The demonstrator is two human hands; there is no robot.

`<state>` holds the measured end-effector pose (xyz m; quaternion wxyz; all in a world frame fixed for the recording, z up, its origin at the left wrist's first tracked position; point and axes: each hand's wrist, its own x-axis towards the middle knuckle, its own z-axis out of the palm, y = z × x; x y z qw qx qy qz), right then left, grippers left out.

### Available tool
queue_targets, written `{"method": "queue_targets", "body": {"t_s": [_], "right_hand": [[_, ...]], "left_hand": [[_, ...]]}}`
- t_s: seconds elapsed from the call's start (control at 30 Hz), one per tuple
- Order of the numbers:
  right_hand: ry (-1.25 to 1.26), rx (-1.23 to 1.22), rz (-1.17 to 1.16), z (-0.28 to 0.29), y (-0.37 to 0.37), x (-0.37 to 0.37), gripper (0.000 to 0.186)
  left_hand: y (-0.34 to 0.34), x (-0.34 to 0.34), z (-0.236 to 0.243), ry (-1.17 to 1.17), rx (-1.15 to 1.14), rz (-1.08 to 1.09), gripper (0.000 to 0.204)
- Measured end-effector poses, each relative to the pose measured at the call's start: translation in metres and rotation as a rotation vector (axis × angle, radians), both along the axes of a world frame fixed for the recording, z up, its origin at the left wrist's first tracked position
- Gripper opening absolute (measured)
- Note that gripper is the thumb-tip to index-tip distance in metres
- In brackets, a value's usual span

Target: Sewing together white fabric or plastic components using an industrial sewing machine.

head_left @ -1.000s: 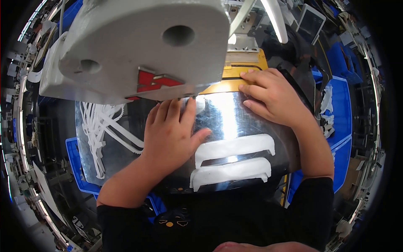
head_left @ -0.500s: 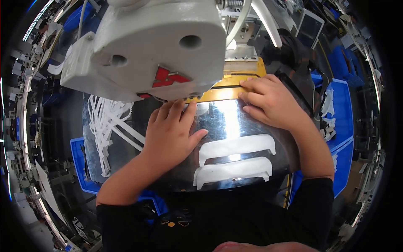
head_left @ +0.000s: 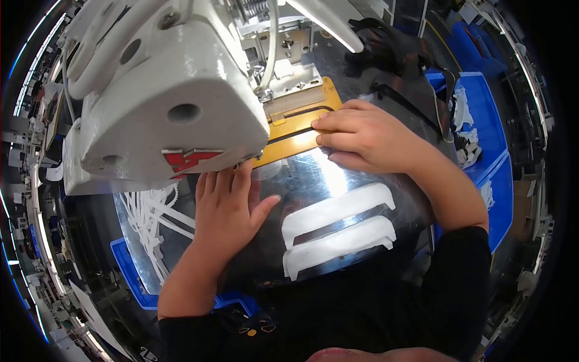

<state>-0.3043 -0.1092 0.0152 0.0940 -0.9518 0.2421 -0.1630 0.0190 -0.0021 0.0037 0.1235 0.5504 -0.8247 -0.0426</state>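
My left hand [head_left: 223,211] is open, fingers stretched to the near edge of a yellow template [head_left: 286,139], their tips partly hidden by the white sewing-machine head [head_left: 181,84]. My right hand [head_left: 368,136] is open, fingertips resting on the template beside its dark slots. Below them two white cut pieces [head_left: 332,208] with bent ends lie on the shiny metal table [head_left: 283,181]. A tangle of white strips [head_left: 145,223] lies left of my left hand.
Blue bins [head_left: 499,205] with white and dark pieces flank the table on the right; another [head_left: 136,280] sits low on the left. A black machine part [head_left: 374,51] stands at the back right, below a white curved lamp arm [head_left: 338,27].
The view has turned, so the machine head appears lower and tilted and more of its back mechanism shows. Both hands stay at the template, with little visible change in their fingers.
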Motion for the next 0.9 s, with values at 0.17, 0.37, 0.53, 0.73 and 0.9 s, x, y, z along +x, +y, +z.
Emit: {"method": "queue_targets", "body": {"t_s": [0.17, 0.37, 0.53, 0.73, 0.9], "right_hand": [[-0.021, 0.013, 0.033, -0.0025, 0.0005, 0.0004, 0.032], [0.006, 0.016, 0.037, -0.0024, 0.0036, 0.0014, 0.039], [0.022, 0.022, 0.05, -0.0042, 0.0037, 0.0013, 0.044], [0.087, 0.018, 0.048, -0.0032, 0.0067, 0.0018, 0.045], [0.113, 0.018, 0.05, -0.0059, 0.0048, -0.0015, 0.045]], "left_hand": [[-0.0032, 0.0022, 0.0042, -0.008, 0.013, -0.015, 0.079], [-0.0043, 0.0015, 0.0012, 0.044, 0.057, -0.026, 0.085], [-0.0024, 0.0037, 0.0019, 0.066, 0.082, -0.014, 0.086], [-0.0016, 0.0045, 0.0068, -0.014, 0.039, -0.03, 0.087], [-0.0002, 0.0028, 0.0091, -0.003, 0.095, 0.007, 0.09]]}}
